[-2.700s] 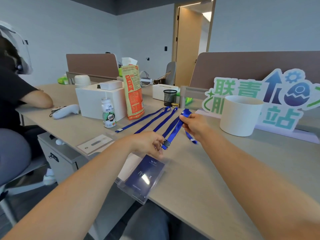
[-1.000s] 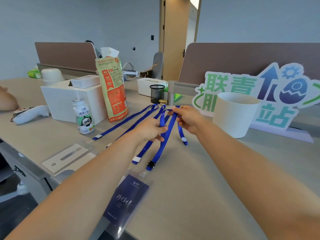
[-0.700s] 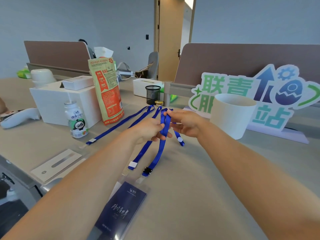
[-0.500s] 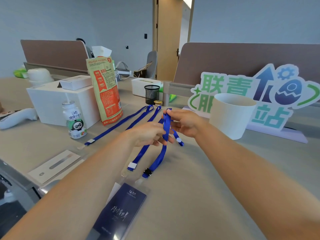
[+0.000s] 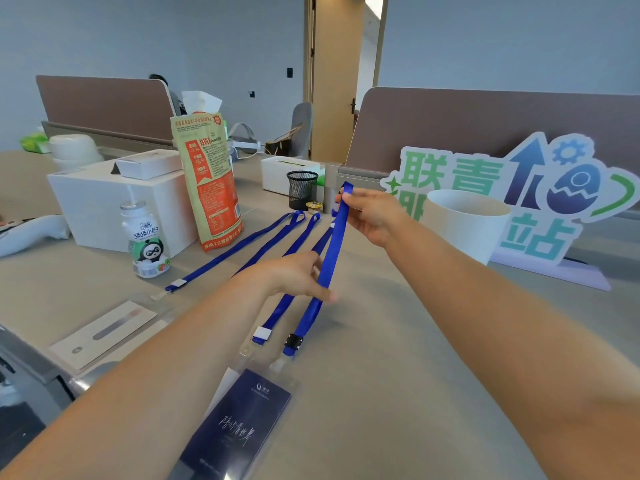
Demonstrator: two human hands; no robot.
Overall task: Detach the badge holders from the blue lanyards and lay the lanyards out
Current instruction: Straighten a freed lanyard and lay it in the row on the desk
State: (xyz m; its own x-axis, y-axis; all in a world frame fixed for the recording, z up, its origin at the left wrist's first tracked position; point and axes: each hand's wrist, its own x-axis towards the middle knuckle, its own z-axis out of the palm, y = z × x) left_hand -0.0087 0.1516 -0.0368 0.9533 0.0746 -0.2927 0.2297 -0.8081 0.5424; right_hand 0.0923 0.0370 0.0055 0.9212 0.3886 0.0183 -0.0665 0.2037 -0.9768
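My right hand pinches the top loop of a blue lanyard and holds it above the table. My left hand touches the strap's middle with its fingers along it. The lanyard's black buckle end rests on the table. Two more blue lanyards lie stretched out to the left, side by side. A clear badge holder with a dark blue card lies near the table's front edge, below the buckle.
A white pot and a colourful sign stand to the right. An orange bag, a small bottle, a white box and a black mesh cup stand left and behind. A flat card lies front left.
My right hand has lifted the lanyard's loop end higher and pulled the strap straight. My left hand has slid down along the strap. The buckle end stays on the table.
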